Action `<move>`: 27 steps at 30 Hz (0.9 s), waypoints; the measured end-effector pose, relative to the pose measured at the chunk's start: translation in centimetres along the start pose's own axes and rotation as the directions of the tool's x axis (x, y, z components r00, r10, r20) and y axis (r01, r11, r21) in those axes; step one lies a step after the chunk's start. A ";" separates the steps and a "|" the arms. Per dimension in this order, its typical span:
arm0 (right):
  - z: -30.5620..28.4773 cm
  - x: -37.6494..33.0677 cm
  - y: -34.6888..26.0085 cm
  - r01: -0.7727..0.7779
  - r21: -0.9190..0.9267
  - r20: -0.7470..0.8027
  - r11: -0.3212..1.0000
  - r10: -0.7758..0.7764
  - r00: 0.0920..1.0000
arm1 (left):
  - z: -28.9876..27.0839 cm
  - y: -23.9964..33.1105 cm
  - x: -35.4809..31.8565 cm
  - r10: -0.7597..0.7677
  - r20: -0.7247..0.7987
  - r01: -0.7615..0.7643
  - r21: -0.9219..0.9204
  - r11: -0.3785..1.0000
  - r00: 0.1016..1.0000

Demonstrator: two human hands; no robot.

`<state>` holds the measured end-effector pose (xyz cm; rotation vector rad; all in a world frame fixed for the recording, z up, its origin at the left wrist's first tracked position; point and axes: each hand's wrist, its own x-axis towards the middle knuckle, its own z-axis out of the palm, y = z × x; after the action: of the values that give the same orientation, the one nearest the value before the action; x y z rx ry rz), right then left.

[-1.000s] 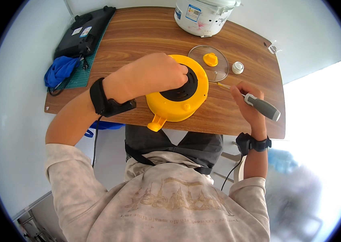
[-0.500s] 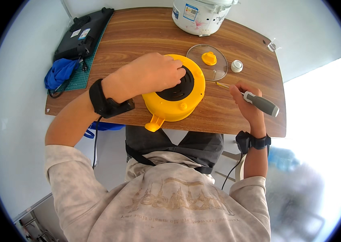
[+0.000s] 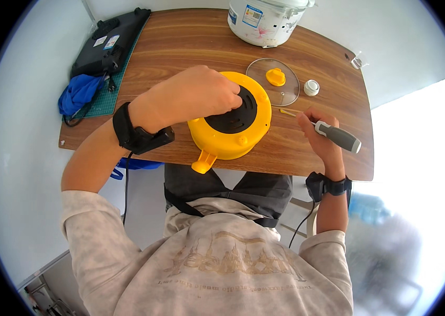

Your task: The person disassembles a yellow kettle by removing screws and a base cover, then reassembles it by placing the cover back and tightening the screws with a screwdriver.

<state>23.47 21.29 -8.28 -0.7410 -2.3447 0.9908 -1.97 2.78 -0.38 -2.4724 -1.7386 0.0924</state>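
An upturned yellow round appliance, which looks like a small electric pot, lies near the table's front edge. Its black slotted base plate faces up. My left hand is over the plate, fingers curled together at its surface; what they hold, if anything, is hidden. To the right of the appliance, my right hand grips a screwdriver with a grey and white handle. The handle points right, and the shaft's yellowish tip points left toward the appliance without touching it.
Beyond my right hand lie a glass lid with a yellow knob and a small white round cap. A white rice cooker stands at the back. At left, a black device and blue cloth rest on a green cutting mat.
The yellow appliance has shifted slightly right. My left fingers have curled in more over the base plate. My right hand, with the screwdriver, has moved slightly left.
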 end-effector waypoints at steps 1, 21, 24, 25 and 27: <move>0.0 0.0 0.0 0.002 0.001 0.007 1.000 -0.002 1.000 | 0.0 0.2 0.1 -0.006 0.007 0.006 0.024 1.000 1.000; -0.3 0.0 -0.3 -0.026 0.000 0.019 1.000 0.026 0.999 | 0.8 -0.8 -0.5 -0.068 -0.051 0.057 -0.197 0.979 0.996; -0.2 0.0 -0.3 -0.019 -0.003 0.026 1.000 0.019 0.999 | 0.5 -1.0 -0.6 -0.022 -0.048 0.014 -0.168 0.986 0.999; -0.1 0.0 -0.2 -0.014 0.000 0.024 1.000 0.014 1.000 | 0.4 -1.0 -0.5 -0.010 -0.043 0.004 -0.141 0.990 0.999; 0.0 -0.1 -0.1 -0.006 0.002 0.020 1.000 0.006 1.000 | 0.4 -0.9 -0.4 0.011 -0.028 -0.013 -0.072 0.997 1.000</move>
<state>23.53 21.17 -8.16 -0.7416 -2.3590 1.0076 -3.02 2.75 -0.62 -2.5223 -1.7465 -0.0034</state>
